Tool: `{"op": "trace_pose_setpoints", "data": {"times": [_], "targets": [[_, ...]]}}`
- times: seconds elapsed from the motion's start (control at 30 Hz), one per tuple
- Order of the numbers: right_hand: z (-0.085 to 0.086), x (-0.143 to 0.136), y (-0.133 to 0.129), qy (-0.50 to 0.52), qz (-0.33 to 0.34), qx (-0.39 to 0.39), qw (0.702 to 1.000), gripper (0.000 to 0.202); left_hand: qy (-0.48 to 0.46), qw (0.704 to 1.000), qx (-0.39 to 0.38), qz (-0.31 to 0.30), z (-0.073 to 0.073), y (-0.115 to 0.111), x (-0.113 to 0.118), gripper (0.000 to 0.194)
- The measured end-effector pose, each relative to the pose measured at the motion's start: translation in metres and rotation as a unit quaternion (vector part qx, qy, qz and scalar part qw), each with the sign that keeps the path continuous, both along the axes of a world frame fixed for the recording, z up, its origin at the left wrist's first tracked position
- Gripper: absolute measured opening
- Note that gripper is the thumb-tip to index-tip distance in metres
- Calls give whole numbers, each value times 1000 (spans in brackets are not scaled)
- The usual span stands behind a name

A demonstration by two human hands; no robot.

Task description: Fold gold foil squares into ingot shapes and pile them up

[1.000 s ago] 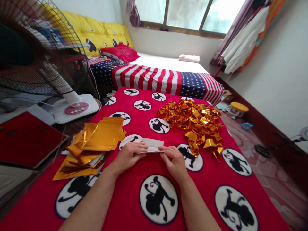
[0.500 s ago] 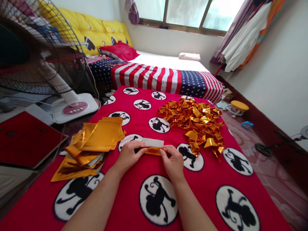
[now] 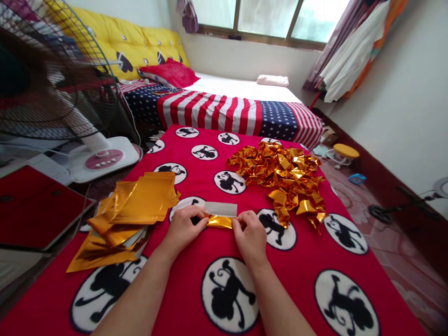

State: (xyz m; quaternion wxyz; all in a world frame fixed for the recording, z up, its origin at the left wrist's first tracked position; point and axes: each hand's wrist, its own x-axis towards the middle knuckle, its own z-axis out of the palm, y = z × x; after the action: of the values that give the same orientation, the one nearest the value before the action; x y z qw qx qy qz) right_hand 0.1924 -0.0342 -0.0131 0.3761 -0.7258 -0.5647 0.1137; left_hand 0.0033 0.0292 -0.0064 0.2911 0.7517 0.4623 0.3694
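A sheet of gold foil paper [image 3: 220,222] lies between my hands on the red cloth, its near part folded over with the gold side up. Beyond the fold its pale grey back [image 3: 221,209] shows flat. My left hand [image 3: 187,226] pinches the left end of the fold between thumb and fingers. At the right end, my right hand [image 3: 249,233] pinches it the same way. To the left rests a loose stack of flat gold foil sheets [image 3: 142,200]. On the right is a heap of folded gold foil pieces [image 3: 280,168].
The red cloth [image 3: 175,298] bears black monkey figures in white circles. At the left stands an electric fan [image 3: 101,158] beside a red panel [image 3: 38,205]. A bed with a striped, starred cover [image 3: 210,109] is behind. A yellow stool [image 3: 346,150] stands right.
The folded gold strip now shows wider and brighter between my fingers, with more of the grey back visible. Both hands still pinch its ends. The view has shifted slightly.
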Motion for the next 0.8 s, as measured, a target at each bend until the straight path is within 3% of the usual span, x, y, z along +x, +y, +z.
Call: {"op": "trace_pose_setpoints", "data": {"times": [0.37, 0.8], "targets": [[3, -3, 4, -44, -32, -41, 998, 20, 27, 998, 54, 18, -1, 1, 3, 14], [2, -4, 4, -48, -33, -44, 997, 19, 27, 999, 43, 17, -3, 0, 1, 13]]}}
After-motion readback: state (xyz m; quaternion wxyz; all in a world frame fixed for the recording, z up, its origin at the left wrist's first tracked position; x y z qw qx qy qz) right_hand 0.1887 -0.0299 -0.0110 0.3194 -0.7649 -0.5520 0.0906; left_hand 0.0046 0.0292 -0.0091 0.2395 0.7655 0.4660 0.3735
